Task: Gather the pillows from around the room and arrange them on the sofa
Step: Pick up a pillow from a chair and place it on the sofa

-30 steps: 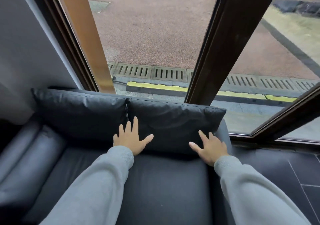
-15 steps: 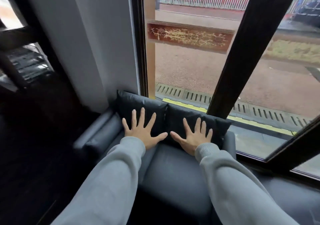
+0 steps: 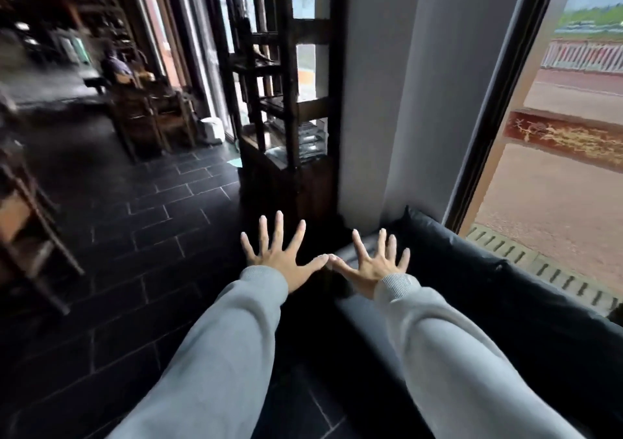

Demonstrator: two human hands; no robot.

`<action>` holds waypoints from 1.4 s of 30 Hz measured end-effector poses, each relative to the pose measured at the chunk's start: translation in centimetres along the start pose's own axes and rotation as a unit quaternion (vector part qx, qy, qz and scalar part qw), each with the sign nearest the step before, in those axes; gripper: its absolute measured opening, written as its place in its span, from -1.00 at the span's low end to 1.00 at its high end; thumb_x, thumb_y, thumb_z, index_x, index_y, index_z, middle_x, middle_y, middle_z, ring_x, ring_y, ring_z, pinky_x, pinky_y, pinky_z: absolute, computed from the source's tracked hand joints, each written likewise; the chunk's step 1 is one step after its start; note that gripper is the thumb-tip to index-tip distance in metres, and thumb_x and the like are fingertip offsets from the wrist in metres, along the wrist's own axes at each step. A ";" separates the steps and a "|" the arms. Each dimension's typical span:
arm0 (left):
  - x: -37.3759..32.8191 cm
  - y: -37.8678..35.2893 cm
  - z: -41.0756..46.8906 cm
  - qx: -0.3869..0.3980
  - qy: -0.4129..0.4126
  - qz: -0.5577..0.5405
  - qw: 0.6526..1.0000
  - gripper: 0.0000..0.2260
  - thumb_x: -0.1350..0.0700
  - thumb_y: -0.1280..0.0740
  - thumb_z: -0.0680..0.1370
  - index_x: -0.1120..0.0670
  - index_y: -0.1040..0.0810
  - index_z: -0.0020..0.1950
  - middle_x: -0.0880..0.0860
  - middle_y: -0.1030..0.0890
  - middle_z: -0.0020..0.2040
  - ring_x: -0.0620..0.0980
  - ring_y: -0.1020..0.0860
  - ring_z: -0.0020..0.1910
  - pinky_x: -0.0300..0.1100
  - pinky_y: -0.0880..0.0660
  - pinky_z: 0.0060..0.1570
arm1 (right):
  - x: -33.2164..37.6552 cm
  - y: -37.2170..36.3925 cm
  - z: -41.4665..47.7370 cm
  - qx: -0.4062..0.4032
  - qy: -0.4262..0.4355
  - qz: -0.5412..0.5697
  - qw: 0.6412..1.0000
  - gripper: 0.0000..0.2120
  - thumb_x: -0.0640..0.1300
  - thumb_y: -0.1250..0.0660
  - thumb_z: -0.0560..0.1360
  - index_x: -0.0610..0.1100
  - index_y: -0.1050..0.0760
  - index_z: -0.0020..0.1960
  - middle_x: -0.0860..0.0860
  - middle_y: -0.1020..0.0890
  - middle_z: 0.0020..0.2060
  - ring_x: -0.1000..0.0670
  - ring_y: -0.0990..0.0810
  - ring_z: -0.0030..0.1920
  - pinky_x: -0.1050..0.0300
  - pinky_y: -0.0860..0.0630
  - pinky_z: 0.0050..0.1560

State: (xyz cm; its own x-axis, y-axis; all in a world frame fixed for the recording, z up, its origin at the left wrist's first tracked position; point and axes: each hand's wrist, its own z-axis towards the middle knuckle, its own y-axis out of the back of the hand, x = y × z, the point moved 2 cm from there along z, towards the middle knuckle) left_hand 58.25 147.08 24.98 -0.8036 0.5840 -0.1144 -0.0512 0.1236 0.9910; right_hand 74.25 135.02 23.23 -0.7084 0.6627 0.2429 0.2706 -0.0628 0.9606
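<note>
I see L hand [image 3: 282,259] & R hand [image 3: 373,266] splayed wide, gripping nothing, thumbs nearly touching, beside dark leather-look pillows [image 3: 478,270].

There are two hands, a left hand [image 3: 282,259] and a right hand [image 3: 373,265], each with five fingers spread wide, and two grey sleeves [image 3: 215,354]. Two dark pillows [image 3: 472,270] lean along the back of one sofa [image 3: 357,307] (the far ends are hard to see). One tall wooden shelf [image 3: 286,101] stands by the wall. There is one big window [image 3: 556,168].
</note>
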 end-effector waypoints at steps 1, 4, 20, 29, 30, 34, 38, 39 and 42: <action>3.0 0.7 -1.3 -0.007 0.020 -0.006 1.000 -0.08 -0.67 0.26 0.30 -0.34 0.30 0.61 -0.03 0.49 0.60 0.12 0.52 0.56 0.37 0.47 0.43 | 3.2 -0.4 -0.8 -0.001 0.018 -0.006 1.000 0.06 0.72 0.27 0.24 0.28 0.20 0.65 -0.19 0.25 0.66 -0.22 0.32 0.63 -0.36 0.34 0.52; 12.2 2.6 -6.2 -0.020 0.077 -0.015 0.997 -0.05 -0.69 0.31 0.26 -0.35 0.31 0.60 -0.04 0.51 0.59 0.11 0.55 0.54 0.37 0.48 0.42 | 12.8 -2.2 -4.1 0.007 0.078 -0.023 0.997 0.03 0.71 0.25 0.29 0.27 0.22 0.65 -0.18 0.24 0.66 -0.21 0.31 0.64 -0.35 0.35 0.51; 56.8 4.9 -47.3 -0.043 0.444 -0.019 0.895 -0.22 -0.58 0.22 0.44 -0.36 0.30 0.60 -0.01 0.41 0.65 0.19 0.47 0.58 0.39 0.40 0.44 | 58.1 -17.2 -35.3 0.125 0.412 -0.060 0.901 -0.04 0.68 0.25 0.33 0.30 0.30 0.63 -0.16 0.26 0.66 -0.23 0.33 0.63 -0.37 0.42 0.48; 71.4 2.5 -61.8 -0.035 0.614 -0.066 0.786 -0.21 -0.60 0.25 0.42 -0.35 0.35 0.58 -0.03 0.41 0.65 0.22 0.44 0.59 0.41 0.36 0.44 | 77.1 -23.5 -47.5 0.151 0.569 -0.093 0.803 -0.08 0.65 0.22 0.38 0.29 0.31 0.63 -0.14 0.27 0.66 -0.21 0.33 0.63 -0.34 0.43 0.48; 73.0 2.4 -62.2 -0.034 0.625 -0.070 0.777 -0.21 -0.60 0.26 0.41 -0.36 0.36 0.58 -0.03 0.42 0.65 0.22 0.43 0.59 0.41 0.36 0.44 | 78.9 -24.2 -48.1 0.155 0.582 -0.090 0.794 -0.08 0.66 0.22 0.38 0.28 0.31 0.63 -0.14 0.27 0.66 -0.21 0.33 0.63 -0.34 0.44 0.48; 79.9 2.3 -61.2 -0.046 0.648 -0.081 0.756 -0.22 -0.61 0.24 0.41 -0.38 0.38 0.56 -0.03 0.43 0.64 0.21 0.44 0.59 0.41 0.37 0.43 | 85.8 -27.0 -47.7 0.169 0.607 -0.090 0.772 -0.09 0.64 0.19 0.40 0.28 0.31 0.63 -0.14 0.28 0.65 -0.21 0.33 0.63 -0.37 0.42 0.50; 86.5 2.5 -57.7 -0.040 0.650 -0.077 0.755 -0.18 -0.63 0.29 0.34 -0.39 0.39 0.55 -0.02 0.45 0.63 0.20 0.44 0.59 0.41 0.35 0.44 | 93.2 -29.1 -44.3 0.178 0.597 -0.108 0.775 -0.10 0.62 0.18 0.43 0.25 0.30 0.64 -0.16 0.22 0.66 -0.23 0.27 0.64 -0.38 0.37 0.52; 88.2 2.7 -56.9 -0.033 0.651 -0.074 0.755 -0.17 -0.63 0.29 0.34 -0.38 0.40 0.54 -0.02 0.45 0.63 0.20 0.44 0.59 0.41 0.35 0.44 | 95.1 -29.5 -43.3 0.183 0.589 -0.115 0.779 -0.09 0.62 0.17 0.43 0.24 0.30 0.64 -0.17 0.21 0.67 -0.24 0.26 0.64 -0.38 0.35 0.52; 93.3 3.4 -54.3 -0.025 0.658 -0.074 0.749 -0.12 -0.64 0.34 0.27 -0.37 0.41 0.54 0.00 0.45 0.63 0.21 0.44 0.59 0.42 0.34 0.44 | 100.6 -30.9 -40.0 0.187 0.577 -0.130 0.784 -0.07 0.63 0.17 0.42 0.22 0.32 0.64 -0.17 0.19 0.67 -0.25 0.22 0.65 -0.38 0.33 0.52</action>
State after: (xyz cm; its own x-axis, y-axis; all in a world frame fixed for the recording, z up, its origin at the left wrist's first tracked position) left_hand -49.09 158.36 21.46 -0.6731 -0.7343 -0.0879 -0.1931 0.0597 0.9794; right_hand -31.46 173.74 23.35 -0.8315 -0.5132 0.2127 0.0385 0.3287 0.9436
